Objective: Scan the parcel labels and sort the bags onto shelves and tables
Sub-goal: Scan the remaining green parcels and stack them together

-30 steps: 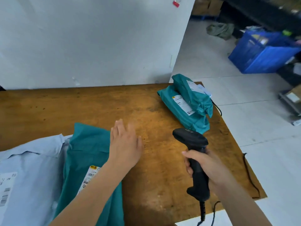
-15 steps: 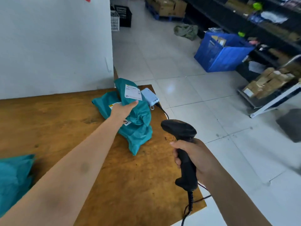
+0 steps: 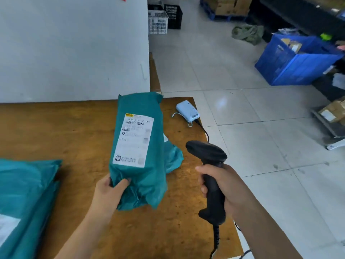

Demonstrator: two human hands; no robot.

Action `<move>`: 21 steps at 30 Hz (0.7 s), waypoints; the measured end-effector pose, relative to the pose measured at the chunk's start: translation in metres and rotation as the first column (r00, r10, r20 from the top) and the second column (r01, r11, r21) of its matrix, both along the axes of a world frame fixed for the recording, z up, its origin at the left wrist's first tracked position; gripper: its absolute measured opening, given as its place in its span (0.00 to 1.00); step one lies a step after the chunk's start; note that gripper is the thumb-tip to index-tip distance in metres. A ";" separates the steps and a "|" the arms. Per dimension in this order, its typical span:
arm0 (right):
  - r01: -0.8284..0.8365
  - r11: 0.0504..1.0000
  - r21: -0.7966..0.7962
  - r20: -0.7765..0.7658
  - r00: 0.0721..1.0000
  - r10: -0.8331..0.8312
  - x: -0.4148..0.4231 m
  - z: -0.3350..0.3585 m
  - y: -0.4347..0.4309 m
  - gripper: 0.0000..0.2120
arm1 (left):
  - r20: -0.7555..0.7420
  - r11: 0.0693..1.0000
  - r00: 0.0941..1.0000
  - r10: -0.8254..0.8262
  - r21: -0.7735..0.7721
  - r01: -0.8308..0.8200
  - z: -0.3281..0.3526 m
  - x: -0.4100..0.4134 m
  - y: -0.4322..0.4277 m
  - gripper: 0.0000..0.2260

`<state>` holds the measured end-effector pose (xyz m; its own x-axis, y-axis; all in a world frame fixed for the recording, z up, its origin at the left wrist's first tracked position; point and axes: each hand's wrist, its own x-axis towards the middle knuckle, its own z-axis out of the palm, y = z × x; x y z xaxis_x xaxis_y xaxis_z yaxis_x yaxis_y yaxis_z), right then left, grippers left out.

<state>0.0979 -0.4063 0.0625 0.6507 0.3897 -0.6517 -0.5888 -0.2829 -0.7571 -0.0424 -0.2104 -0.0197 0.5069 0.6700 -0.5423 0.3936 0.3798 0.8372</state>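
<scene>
My left hand (image 3: 109, 193) grips the near end of a teal parcel bag (image 3: 149, 174) and holds it up over the wooden table (image 3: 65, 131), with its white label (image 3: 133, 140) facing me. My right hand (image 3: 226, 186) is closed around the handle of a black barcode scanner (image 3: 210, 161), whose head sits just right of the bag. Behind the held bag, a second teal bag (image 3: 173, 156) lies on the table, mostly hidden. A stack of teal bags (image 3: 24, 193) lies at the left edge of the view.
A small white device (image 3: 187, 111) with a cable sits near the table's far right corner. A white wall (image 3: 74, 43) stands behind the table. On the tiled floor to the right are a blue crate (image 3: 296, 60), baskets (image 3: 158, 21), cardboard boxes and dark shelving.
My left hand left the near pile, reached to the far teal bags, took one and lifted it toward me, label up. The scanner stayed in my right hand. My view turned right.
</scene>
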 end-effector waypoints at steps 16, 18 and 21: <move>-0.364 0.925 -0.112 -0.137 0.927 0.348 -0.147 -0.057 0.113 0.10 | -0.339 0.996 0.939 -0.063 0.036 0.080 -0.084 -0.133 0.048 0.26; -0.322 0.939 -0.122 -0.112 0.944 0.309 -0.152 -0.058 0.121 0.10 | -0.325 0.991 0.938 -0.123 0.015 0.135 -0.085 -0.122 0.049 0.24; -0.279 0.952 -0.129 -0.070 0.960 0.272 -0.156 -0.055 0.130 0.11 | -0.262 0.992 0.959 -0.106 0.040 0.120 -0.086 -0.111 0.046 0.14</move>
